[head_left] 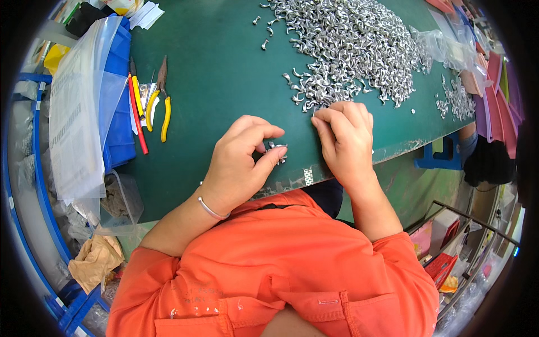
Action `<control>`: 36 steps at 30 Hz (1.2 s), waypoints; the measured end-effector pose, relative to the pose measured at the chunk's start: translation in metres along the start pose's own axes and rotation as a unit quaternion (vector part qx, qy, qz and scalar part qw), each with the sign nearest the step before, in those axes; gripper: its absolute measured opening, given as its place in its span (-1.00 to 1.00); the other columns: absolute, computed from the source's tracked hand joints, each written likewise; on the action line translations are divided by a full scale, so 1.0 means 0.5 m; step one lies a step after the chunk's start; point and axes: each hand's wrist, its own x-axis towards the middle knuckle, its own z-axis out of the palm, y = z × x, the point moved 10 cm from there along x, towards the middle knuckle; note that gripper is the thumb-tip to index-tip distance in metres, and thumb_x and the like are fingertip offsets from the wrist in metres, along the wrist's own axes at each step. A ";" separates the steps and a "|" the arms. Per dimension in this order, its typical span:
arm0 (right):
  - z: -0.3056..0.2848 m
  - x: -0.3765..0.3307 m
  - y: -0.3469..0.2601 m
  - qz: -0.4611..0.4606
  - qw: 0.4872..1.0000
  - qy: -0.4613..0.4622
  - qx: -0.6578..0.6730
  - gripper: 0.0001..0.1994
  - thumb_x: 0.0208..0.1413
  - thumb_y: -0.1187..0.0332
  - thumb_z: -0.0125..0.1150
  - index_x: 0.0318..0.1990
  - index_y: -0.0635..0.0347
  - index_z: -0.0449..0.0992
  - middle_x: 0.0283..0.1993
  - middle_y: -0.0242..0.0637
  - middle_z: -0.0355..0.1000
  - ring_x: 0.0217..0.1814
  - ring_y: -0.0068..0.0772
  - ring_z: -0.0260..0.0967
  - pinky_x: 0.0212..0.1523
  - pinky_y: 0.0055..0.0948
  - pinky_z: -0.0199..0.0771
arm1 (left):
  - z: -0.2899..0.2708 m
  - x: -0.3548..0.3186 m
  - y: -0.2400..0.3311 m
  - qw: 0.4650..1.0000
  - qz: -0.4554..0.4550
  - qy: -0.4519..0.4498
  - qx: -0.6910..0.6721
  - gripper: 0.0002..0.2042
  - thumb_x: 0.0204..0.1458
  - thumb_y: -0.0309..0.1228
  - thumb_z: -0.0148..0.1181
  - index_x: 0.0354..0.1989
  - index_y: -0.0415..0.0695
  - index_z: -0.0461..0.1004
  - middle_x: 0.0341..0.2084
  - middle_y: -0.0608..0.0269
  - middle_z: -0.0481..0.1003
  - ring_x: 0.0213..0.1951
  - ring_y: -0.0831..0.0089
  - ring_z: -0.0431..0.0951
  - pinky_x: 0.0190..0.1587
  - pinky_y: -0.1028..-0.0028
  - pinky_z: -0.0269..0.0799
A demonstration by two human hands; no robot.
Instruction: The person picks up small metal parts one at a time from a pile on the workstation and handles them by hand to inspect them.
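Observation:
My right hand [349, 140] is at the near edge of a large pile of small curved silver metal pieces [353, 48]. Its thumb and forefinger are pinched together, with a bit of shiny metal showing at their tips. My left hand [238, 157] is to the left, low over the green table, its thumb and forefinger apart. Beside the left thumb lies a small group of the same metal pieces [282, 159], some hidden by the fingers. Whether the curled left fingers touch any of them cannot be made out.
Yellow-handled pliers [167, 115] and a red pen [138, 118] lie on the green table [219, 73] at left, beside a blue bin [120, 95] with plastic sheets. A smaller metal heap [457, 101] and clear plastic bags [449, 50] are at right. The table's worn front edge is close to my body.

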 end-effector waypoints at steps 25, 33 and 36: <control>-0.006 -0.017 -0.056 -0.013 0.943 0.041 0.331 -0.74 -0.17 0.70 0.29 -0.26 0.29 0.47 -0.36 -0.20 0.47 -0.38 -0.29 0.46 -0.37 -0.45 0.49 | 0.028 -0.004 -0.044 0.934 -0.074 -0.003 -0.350 -0.92 0.06 -0.68 0.16 -0.27 -0.36 0.50 -0.31 0.19 0.52 -0.28 0.52 0.59 -0.22 0.58 0.54; -0.163 0.075 0.098 -0.056 0.967 0.203 0.144 -0.85 -0.20 0.68 0.22 -0.44 0.25 0.47 -0.40 -0.24 0.43 -0.41 -0.30 0.39 -0.34 -0.44 0.42 | -0.004 -0.008 -0.054 0.922 -0.082 0.075 -0.371 -0.88 0.07 -0.66 0.15 -0.22 -0.29 0.43 -0.38 0.24 0.49 -0.39 0.58 0.51 -0.32 0.62 0.48; -0.268 0.137 0.303 0.008 0.937 0.348 0.032 -0.91 -0.10 0.63 0.18 -0.44 0.25 0.44 -0.47 -0.29 0.37 -0.46 -0.39 0.33 -0.37 -0.49 0.37 | -0.016 -0.007 -0.049 0.919 -0.076 0.089 -0.376 -0.89 0.07 -0.66 0.15 -0.23 -0.29 0.43 -0.41 0.26 0.48 -0.43 0.59 0.50 -0.37 0.64 0.45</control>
